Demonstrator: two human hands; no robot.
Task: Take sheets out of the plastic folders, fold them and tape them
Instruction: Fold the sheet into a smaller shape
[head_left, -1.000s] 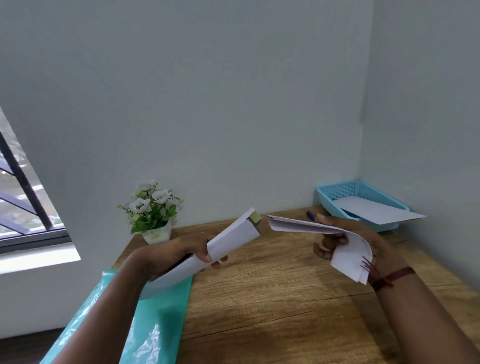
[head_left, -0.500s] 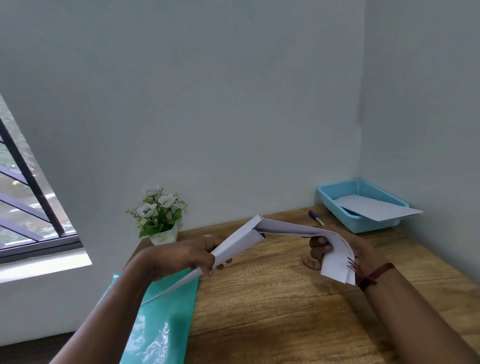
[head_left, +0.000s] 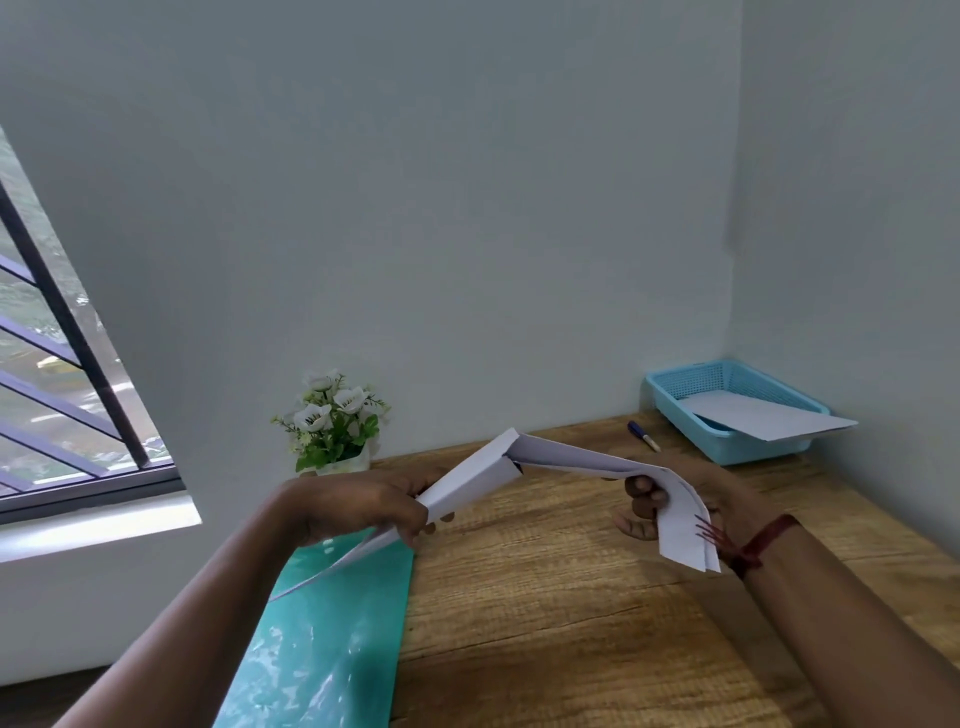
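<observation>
Above the table (head_left: 571, 623), left hand (head_left: 363, 504) grips a folded sheet (head_left: 467, 480), right hand (head_left: 691, 499) pinches a second sheet (head_left: 587, 460) (ends touching).

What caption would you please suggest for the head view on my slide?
Left hand and right hand each grip folded paper, ends touching above the desk.

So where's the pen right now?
In the head view, the pen lies on the wooden table, toward the far right, just left of the blue basket.

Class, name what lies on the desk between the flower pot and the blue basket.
In the head view, a pen lies between the flower pot and the blue basket, close to the basket; the held sheets hide part of that stretch.
</observation>
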